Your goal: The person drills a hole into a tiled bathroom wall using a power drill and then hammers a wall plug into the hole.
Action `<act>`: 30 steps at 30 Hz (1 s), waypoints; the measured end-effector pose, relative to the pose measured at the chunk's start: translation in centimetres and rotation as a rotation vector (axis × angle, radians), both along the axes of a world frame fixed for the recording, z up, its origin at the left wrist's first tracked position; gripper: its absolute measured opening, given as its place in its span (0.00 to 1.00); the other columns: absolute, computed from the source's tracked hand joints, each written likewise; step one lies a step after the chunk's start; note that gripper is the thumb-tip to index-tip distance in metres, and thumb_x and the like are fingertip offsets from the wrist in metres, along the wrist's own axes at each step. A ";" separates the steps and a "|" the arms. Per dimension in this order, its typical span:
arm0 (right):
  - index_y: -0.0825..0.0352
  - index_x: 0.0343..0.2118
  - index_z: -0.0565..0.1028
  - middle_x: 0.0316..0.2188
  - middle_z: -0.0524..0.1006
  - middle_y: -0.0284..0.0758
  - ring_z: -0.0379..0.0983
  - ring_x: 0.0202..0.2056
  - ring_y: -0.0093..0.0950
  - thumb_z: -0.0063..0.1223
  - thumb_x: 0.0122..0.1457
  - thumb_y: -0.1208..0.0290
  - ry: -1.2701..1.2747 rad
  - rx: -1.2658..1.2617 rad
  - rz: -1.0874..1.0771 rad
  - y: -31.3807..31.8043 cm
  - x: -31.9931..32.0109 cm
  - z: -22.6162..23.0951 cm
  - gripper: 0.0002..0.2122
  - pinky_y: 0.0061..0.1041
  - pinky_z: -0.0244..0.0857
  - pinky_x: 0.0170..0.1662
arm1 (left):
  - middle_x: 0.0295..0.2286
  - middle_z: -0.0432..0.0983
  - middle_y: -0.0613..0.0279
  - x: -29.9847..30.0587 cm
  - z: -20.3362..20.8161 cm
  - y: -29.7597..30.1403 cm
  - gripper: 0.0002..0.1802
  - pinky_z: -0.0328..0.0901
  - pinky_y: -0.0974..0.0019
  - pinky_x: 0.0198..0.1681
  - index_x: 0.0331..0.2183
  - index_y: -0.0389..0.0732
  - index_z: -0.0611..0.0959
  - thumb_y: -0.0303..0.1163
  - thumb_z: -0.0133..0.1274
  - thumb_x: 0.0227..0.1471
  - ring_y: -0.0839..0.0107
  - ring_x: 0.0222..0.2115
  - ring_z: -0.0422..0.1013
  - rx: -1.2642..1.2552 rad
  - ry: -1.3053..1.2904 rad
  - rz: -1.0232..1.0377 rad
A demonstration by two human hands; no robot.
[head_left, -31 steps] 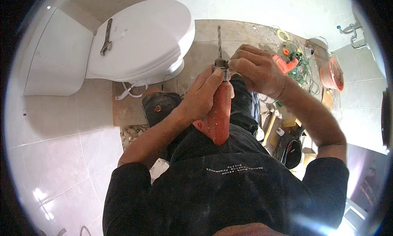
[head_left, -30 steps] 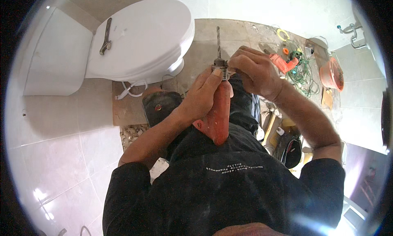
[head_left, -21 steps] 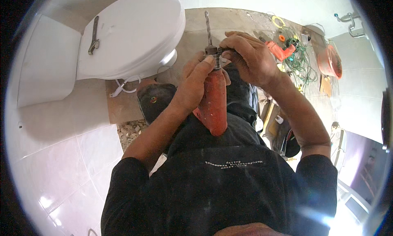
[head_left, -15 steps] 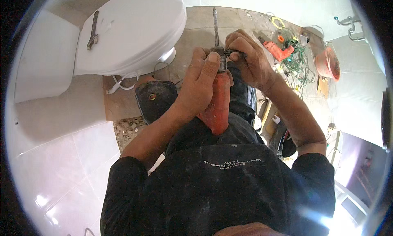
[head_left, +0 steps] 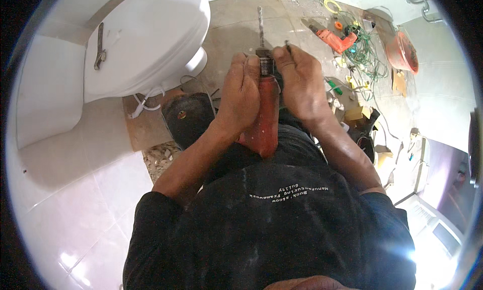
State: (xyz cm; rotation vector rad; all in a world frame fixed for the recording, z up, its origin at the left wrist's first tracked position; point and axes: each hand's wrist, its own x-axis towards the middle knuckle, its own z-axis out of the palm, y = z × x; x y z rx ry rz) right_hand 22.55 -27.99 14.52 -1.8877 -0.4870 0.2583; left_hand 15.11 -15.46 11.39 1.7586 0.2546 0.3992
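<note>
An orange-red power drill (head_left: 268, 119) stands in front of my body, its chuck pointing away from me. A long drill bit (head_left: 260, 28) sits in the dark metal chuck (head_left: 264, 63). My left hand (head_left: 239, 96) is wrapped around the drill's left side, thumb close to the chuck. On the other side, my right hand (head_left: 302, 83) is closed beside the chuck, pinching a small dark chuck key (head_left: 287, 45) whose end pokes out above the fingers. Most of the key is hidden by that hand.
A white toilet (head_left: 151, 33) stands at the left, a wrench (head_left: 100, 48) on its lid. Far right on the floor lie a second orange drill (head_left: 338, 40), tangled green cable (head_left: 372, 58) and a reddish bucket (head_left: 401, 51). Broken rubble (head_left: 161, 156) shows near my left knee.
My right hand has turned and come nearer the drill; the key's end now points up and away instead of sideways at the chuck. My left hand still grips the drill. The view has shifted slightly.
</note>
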 end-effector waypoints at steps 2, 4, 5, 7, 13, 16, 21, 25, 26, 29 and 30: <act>0.70 0.31 0.72 0.17 0.69 0.40 0.69 0.21 0.33 0.46 0.70 0.61 0.684 0.298 0.058 -1.0 0.8 1.4 0.16 0.35 0.64 0.27 | 0.28 0.74 0.54 0.3 0.2 0.3 0.17 0.67 0.57 0.37 0.38 0.34 0.70 0.39 0.36 0.71 0.64 0.30 0.72 -0.023 -0.042 -0.012; 0.70 0.31 0.72 0.17 0.67 0.37 0.65 0.20 0.27 0.44 0.71 0.59 0.420 0.199 0.150 -2.3 1.1 2.1 0.18 0.32 0.62 0.27 | 0.26 0.76 0.52 0.5 0.9 1.2 0.17 0.69 0.59 0.35 0.38 0.34 0.70 0.40 0.39 0.71 0.65 0.29 0.73 -0.278 0.028 -0.044; 0.70 0.31 0.72 0.16 0.65 0.35 0.63 0.20 0.23 0.43 0.72 0.59 0.283 0.146 0.200 -2.5 1.1 3.0 0.18 0.30 0.62 0.26 | 0.26 0.76 0.52 0.5 1.4 1.9 0.17 0.70 0.60 0.33 0.38 0.35 0.71 0.40 0.40 0.70 0.65 0.27 0.74 -0.464 0.088 -0.058; 0.71 0.33 0.71 0.23 0.70 0.42 0.68 0.26 0.35 0.45 0.70 0.64 -0.089 0.020 0.126 -2.5 0.9 3.4 0.14 0.35 0.64 0.33 | 0.24 0.78 0.50 0.9 1.5 2.2 0.17 0.71 0.64 0.30 0.39 0.35 0.72 0.41 0.44 0.69 0.65 0.25 0.76 -0.605 0.132 -0.075; 0.71 0.37 0.70 0.31 0.71 0.47 0.69 0.37 0.50 0.48 0.65 0.74 -0.526 0.020 0.297 -0.8 2.8 -0.2 0.05 0.44 0.65 0.41 | 0.32 0.80 0.47 0.6 0.2 3.2 0.22 0.74 0.64 0.33 0.44 0.32 0.74 0.45 0.49 0.64 0.64 0.28 0.78 -0.672 0.023 -0.214; 0.71 0.37 0.69 0.33 0.70 0.46 0.67 0.37 0.49 0.50 0.61 0.75 -0.679 0.027 0.354 -0.4 4.0 -0.7 0.05 0.45 0.65 0.41 | 0.30 0.81 0.45 0.2 0.4 3.2 0.22 0.74 0.64 0.34 0.41 0.31 0.76 0.45 0.47 0.67 0.63 0.27 0.78 -0.772 -0.013 -0.219; 0.72 0.36 0.69 0.32 0.69 0.44 0.67 0.36 0.44 0.47 0.62 0.78 -0.780 0.016 0.403 0.2 4.6 -0.3 0.03 0.41 0.63 0.40 | 0.31 0.81 0.48 -0.1 0.1 3.2 0.26 0.74 0.62 0.37 0.41 0.31 0.79 0.47 0.40 0.70 0.63 0.30 0.78 -0.814 -0.007 -0.210; 0.69 0.36 0.70 0.33 0.70 0.42 0.67 0.38 0.45 0.52 0.58 0.75 -0.845 -0.054 0.438 0.5 5.2 0.0 0.06 0.41 0.66 0.44 | 0.30 0.81 0.50 0.2 0.1 3.3 0.26 0.74 0.63 0.36 0.41 0.32 0.79 0.46 0.39 0.70 0.64 0.29 0.78 -0.684 -0.008 -0.226; 0.68 0.36 0.71 0.34 0.71 0.42 0.68 0.39 0.45 0.54 0.57 0.73 -0.865 -0.079 0.443 0.5 5.4 0.2 0.07 0.41 0.67 0.45 | 0.30 0.81 0.50 0.3 0.2 3.3 0.26 0.74 0.64 0.35 0.41 0.32 0.80 0.46 0.39 0.71 0.65 0.29 0.78 -0.653 -0.007 -0.248; 0.66 0.35 0.72 0.34 0.71 0.40 0.68 0.41 0.42 0.56 0.53 0.73 -0.933 -0.215 0.497 0.3 5.8 1.6 0.08 0.40 0.67 0.47 | 0.29 0.80 0.53 0.6 -0.5 3.2 0.25 0.72 0.66 0.34 0.41 0.32 0.80 0.45 0.38 0.71 0.68 0.28 0.76 -0.656 -0.005 -0.281; 0.66 0.34 0.72 0.34 0.71 0.39 0.69 0.42 0.41 0.57 0.52 0.73 -0.984 -0.250 0.507 0.3 5.9 2.1 0.08 0.39 0.67 0.47 | 0.29 0.80 0.54 0.7 -0.8 3.1 0.25 0.72 0.67 0.34 0.41 0.33 0.80 0.45 0.38 0.71 0.69 0.28 0.76 -0.673 -0.005 -0.287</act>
